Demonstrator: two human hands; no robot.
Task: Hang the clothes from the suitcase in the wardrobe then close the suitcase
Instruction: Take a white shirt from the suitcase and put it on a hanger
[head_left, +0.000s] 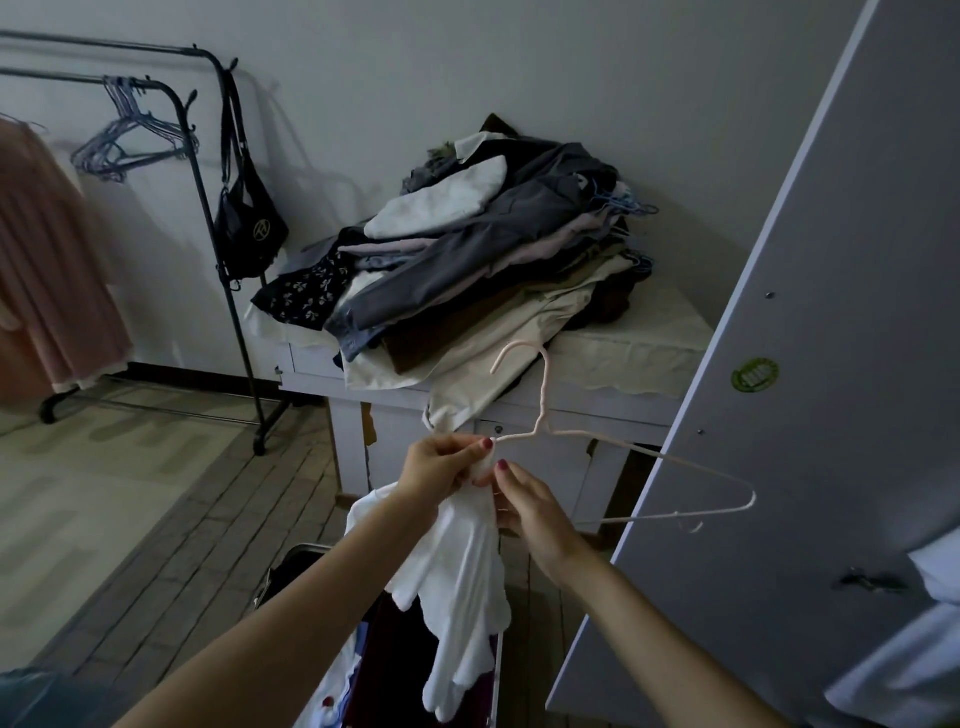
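A white garment (462, 577) hangs from both hands over the open suitcase (410, 660) at the bottom centre. My left hand (441, 465) grips the top of the garment where it meets the left arm of a pale pink wire hanger (649, 457). Just right of it, my right hand (530, 512) pinches the same fabric. The hanger's hook points up and its right arm sticks out toward the grey wardrobe door (789, 415). Dark and coloured clothes lie inside the suitcase, mostly hidden by my arms.
A white cabinet (613, 374) straight ahead carries a big heap of clothes (478, 260). At the left stands a black clothes rail (228, 260) with several empty hangers (130, 145), a black bag (249, 228) and a pink dress (52, 270).
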